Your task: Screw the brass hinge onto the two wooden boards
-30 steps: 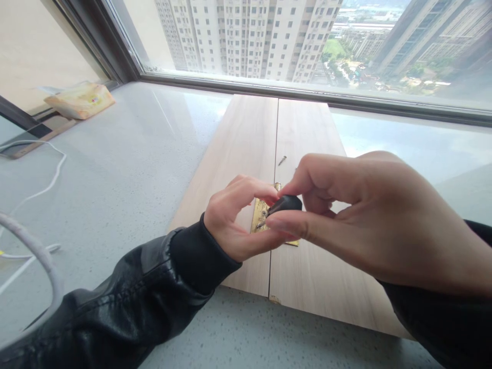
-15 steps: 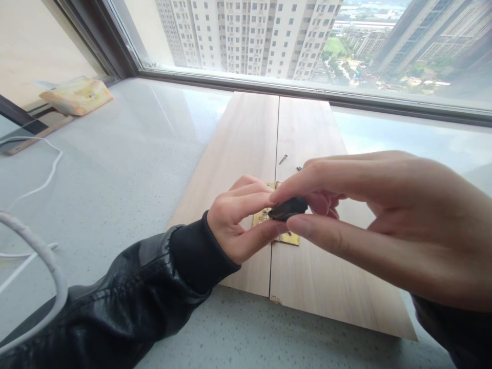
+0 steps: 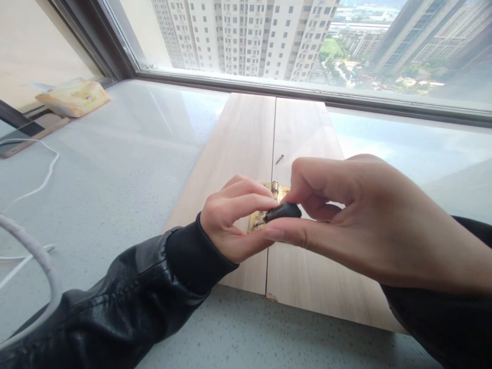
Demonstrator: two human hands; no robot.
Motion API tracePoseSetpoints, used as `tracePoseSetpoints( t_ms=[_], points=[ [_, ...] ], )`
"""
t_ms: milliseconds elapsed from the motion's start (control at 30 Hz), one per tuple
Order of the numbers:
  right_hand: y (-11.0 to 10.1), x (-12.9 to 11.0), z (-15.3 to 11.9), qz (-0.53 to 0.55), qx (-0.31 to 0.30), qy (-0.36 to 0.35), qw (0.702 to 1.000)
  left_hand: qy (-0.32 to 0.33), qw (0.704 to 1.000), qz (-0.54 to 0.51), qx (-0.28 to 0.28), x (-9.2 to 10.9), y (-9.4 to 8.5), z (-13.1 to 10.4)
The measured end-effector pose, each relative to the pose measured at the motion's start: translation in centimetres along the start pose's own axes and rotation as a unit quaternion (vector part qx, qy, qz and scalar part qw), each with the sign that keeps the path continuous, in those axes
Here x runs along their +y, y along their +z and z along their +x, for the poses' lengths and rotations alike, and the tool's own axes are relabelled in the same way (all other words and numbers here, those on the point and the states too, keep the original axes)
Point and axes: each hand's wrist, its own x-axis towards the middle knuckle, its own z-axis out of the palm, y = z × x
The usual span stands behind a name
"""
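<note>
A black handle (image 3: 288,210), seen nearly end-on, is pinched between the thumb and index finger of my right hand (image 3: 346,215). My left hand (image 3: 236,218) reaches in from the left, its fingers and thumb curled round the front end of the black handle; their tips are partly hidden by my right hand. Beneath both hands a brass hinge (image 3: 274,188) lies across the seam between two pale wooden boards (image 3: 238,138). Near the hinge's left leaf a small screw (image 3: 258,224) shows. Another screw (image 3: 280,159) lies loose on the right board behind the hands.
The boards rest on a speckled pale sill (image 3: 154,154) below a large window. A tissue pack (image 3: 75,97) sits at the back left. White cables (image 3: 34,246) curve along the left edge, one close to my left sleeve.
My right hand has shifted left and its index finger is more bent on the black handle. More of the hinge shows. The view has shifted slightly.
</note>
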Motion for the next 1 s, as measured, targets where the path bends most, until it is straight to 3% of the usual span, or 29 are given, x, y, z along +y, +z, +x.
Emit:
tracePoseSetpoints(
  t_ms=[233, 400, 600, 800, 900, 1000],
  points=[
    [1.3, -0.1, 0.1, -0.073, 0.047, 0.062, 0.994, -0.042, 0.998, 0.025, 0.047, 0.2, 0.2, 0.0],
    [0.7, 0.6, 0.3, -0.014, 0.026, 0.037, 0.999, -0.048, 0.998, 0.035, 0.028, 0.1, 0.0, 0.1],
    [-0.9, 0.7, 0.0, 0.064, -0.062, -0.011, 0.996, -0.019, 0.999, -0.025, 0.036, -0.3, 0.3, 0.0],
    [0.4, 0.8, 0.2, 0.042, 0.011, 0.017, 0.999, -0.059, 0.998, -0.012, 0.024, 0.1, 0.2, 0.2],
    [1.4, 0.3, 0.2, 0.031, 0.036, 0.001, 0.999, -0.062, 0.995, -0.049, 0.053, -0.2, 0.3, -0.2],
    [2.7, -0.3, -0.8, 0.01, 0.099, 0.003, 0.995, -0.049, 0.994, -0.058, 0.077, -0.2, 0.8, -1.1]
  ],
)
